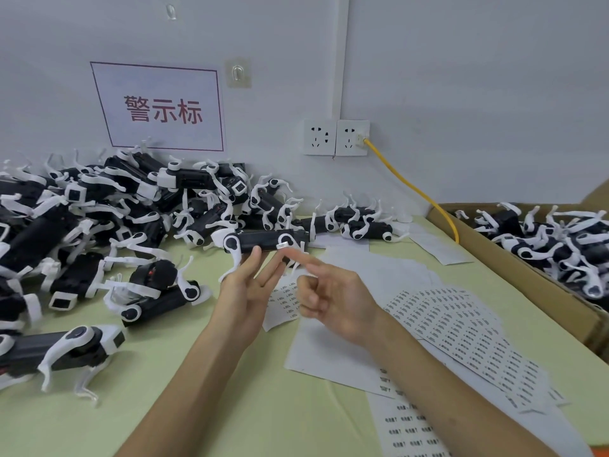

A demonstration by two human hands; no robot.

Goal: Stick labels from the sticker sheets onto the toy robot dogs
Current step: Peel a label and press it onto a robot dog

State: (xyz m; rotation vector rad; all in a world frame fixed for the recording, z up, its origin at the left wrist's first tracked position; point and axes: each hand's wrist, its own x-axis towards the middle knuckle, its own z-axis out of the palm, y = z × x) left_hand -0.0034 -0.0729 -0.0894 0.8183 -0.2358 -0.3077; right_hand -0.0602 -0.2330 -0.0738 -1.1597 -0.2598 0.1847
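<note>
A pale green table point(197, 407) runs up to a white wall with a red-lettered sign point(158, 108). A heap of black-and-white dogs point(99, 209) fills the far left. A cardboard box point(514, 258) on the right holds more of them.

Your left hand point(247, 291) reaches up at the centre, its fingers nearly straight, tips against the underside of one toy robot dog point(267, 240). Your right hand point(333, 301) points its index finger point(296, 257) at that dog's body, the tip at a small white label point(282, 246), and its other fingers are curled in.

The sticker sheets point(461, 328) lie fanned out on the near right, under your right forearm.
</note>
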